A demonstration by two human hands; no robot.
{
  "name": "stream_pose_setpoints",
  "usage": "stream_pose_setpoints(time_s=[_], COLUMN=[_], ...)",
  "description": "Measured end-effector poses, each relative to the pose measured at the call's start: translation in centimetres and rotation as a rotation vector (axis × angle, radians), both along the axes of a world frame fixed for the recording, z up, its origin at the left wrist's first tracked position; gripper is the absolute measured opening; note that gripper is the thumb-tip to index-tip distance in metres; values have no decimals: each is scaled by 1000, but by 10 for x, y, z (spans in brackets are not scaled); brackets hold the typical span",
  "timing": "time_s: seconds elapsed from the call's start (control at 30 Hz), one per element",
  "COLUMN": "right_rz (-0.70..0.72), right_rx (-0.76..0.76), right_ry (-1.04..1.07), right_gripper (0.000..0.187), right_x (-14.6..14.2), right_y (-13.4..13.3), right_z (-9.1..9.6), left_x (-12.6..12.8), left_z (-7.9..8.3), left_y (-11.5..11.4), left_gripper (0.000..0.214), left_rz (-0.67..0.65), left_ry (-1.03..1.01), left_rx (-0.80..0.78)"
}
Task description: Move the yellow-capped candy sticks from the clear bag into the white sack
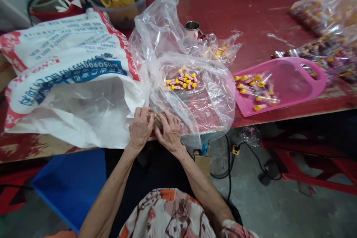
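Observation:
My left hand (141, 126) and my right hand (169, 131) meet at the front edge of the red table (251, 11), fingers curled and pinched around a small bundle with a yellow-capped piece (156, 119) between them. The hands rest on the edge of a big clear plastic bag (178, 52). Several small pink tubes with yellow caps (182, 81) lie on that bag just beyond my hands. A large white woven sack (69, 74) lies open to the left, touching my left hand.
A pink scoop tray (295, 81) with several capped tubes lies to the right. Clear bags full of tubes (329, 11) sit at the far right. A small metal cup (192, 26) and a basin (122, 3) stand behind. A blue bin (69, 186) and cables sit under the table.

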State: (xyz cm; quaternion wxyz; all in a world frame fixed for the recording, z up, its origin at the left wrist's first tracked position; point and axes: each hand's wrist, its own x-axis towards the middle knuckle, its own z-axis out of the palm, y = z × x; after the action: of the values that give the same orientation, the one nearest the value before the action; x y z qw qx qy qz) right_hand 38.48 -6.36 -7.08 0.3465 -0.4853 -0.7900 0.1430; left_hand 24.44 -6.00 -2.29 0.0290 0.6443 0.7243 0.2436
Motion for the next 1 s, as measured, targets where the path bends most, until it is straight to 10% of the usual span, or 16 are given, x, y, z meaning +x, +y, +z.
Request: stream_pose_setpoints(time_s=[0.17,0.5,0.73,1.0], right_rz=[99,-15,-15,43], right_rx=[-14,47,159,292], right_ry=[-75,-128,-147,-106], right_gripper=[69,38,35,55], right_x=[3,-4,1,11], right_y=[2,1,3,1], right_z=[3,-4,-8,-15], left_x=[4,-33,-27,-19], left_z=[-2,10,-3,23], left_y=[0,-8,-3,-5], left_gripper=[13,28,24,41], left_rz=[29,-358,-325,-441], left_ry=[-50,-245,-181,-38], left_rx=[31,-40,-16,-317])
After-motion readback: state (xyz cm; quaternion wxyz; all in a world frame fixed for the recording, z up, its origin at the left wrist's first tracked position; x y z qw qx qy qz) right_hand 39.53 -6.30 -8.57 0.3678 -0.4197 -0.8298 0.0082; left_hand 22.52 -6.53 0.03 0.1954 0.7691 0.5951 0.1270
